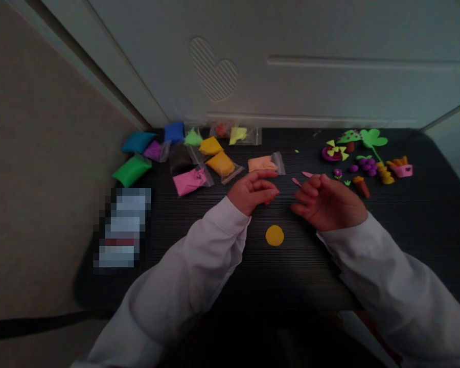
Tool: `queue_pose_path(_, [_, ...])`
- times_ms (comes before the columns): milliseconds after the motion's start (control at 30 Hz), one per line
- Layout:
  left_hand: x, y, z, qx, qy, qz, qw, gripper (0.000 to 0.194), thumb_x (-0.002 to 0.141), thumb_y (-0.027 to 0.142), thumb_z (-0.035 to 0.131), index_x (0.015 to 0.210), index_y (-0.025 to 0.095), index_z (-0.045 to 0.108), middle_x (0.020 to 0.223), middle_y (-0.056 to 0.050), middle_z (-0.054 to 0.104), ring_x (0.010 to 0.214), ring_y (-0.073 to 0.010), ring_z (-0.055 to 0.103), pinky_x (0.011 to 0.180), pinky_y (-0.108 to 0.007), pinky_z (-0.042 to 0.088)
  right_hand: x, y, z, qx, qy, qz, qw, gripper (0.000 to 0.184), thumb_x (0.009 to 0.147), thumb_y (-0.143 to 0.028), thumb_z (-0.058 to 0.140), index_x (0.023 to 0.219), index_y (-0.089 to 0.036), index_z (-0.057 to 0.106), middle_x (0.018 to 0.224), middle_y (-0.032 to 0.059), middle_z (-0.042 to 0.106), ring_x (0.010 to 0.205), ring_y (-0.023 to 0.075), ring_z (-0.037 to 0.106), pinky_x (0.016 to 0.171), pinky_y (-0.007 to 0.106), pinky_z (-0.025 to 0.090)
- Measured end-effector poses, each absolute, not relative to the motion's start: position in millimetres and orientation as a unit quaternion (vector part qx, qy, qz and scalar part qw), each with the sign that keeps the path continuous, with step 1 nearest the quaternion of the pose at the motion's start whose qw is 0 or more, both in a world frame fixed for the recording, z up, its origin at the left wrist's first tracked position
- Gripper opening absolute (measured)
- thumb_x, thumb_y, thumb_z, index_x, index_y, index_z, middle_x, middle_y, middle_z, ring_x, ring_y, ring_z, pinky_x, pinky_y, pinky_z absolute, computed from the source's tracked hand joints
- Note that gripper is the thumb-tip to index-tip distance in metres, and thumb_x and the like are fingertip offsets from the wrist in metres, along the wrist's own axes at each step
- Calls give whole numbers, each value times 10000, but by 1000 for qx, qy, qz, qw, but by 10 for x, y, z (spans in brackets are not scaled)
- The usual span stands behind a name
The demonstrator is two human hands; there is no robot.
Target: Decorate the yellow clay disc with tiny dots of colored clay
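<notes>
Head view: seemingly mid-shaping, left hand [253, 192] and right hand [332, 205] hung apart beyond the yellow clay disc [275, 235], grips unclear; touching it required lowering.

On a dark, finely lined tabletop [425, 245]: bags of coloured clay [187, 182] clustered at far left, a blurred-out rectangular object [122, 225] before them, a peach bag [261, 163] centrally, pink tools [307, 175] to its right, a yellow disc [275, 235] nearer the front, small bright models [368, 166] at right.
</notes>
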State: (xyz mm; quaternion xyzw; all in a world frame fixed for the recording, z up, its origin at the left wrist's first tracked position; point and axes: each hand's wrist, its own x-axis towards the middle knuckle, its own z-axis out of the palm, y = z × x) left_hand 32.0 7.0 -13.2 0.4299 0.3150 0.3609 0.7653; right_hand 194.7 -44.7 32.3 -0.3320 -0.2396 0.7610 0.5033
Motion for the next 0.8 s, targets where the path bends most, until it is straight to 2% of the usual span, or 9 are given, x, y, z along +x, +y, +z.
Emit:
queue_pose_path(233, [322,73,-128,425,316,362,767,452,535,180,673,948,146,492,621,28,591,502,-38,500,472,-183,369,1971,-445,332,-329,-223,770,499,48,667,-265,578,679,-232,545,595,-46,362,524,65,324,484,226,300])
queue_pose_path(533, [322,78,-140,424,311,363,770,442,542,170,665,948,143,492,626,26,596,506,-40,511,473,-180,375,1959,-471,356,-333,-247,765,492,79,651,-282,598,694,-247,542,562,-51,337,520,64,323,469,221,305])
queue_pose_path(800, [325,72,-125,422,314,363,769,446,535,175,670,944,146,496,623,28,594,503,-39,503,481,-188,369,1940,-474,382,-339,-251,762,491,135,583,-273,640,656,-234,533,551,-49,309,511,64,294,456,221,283])
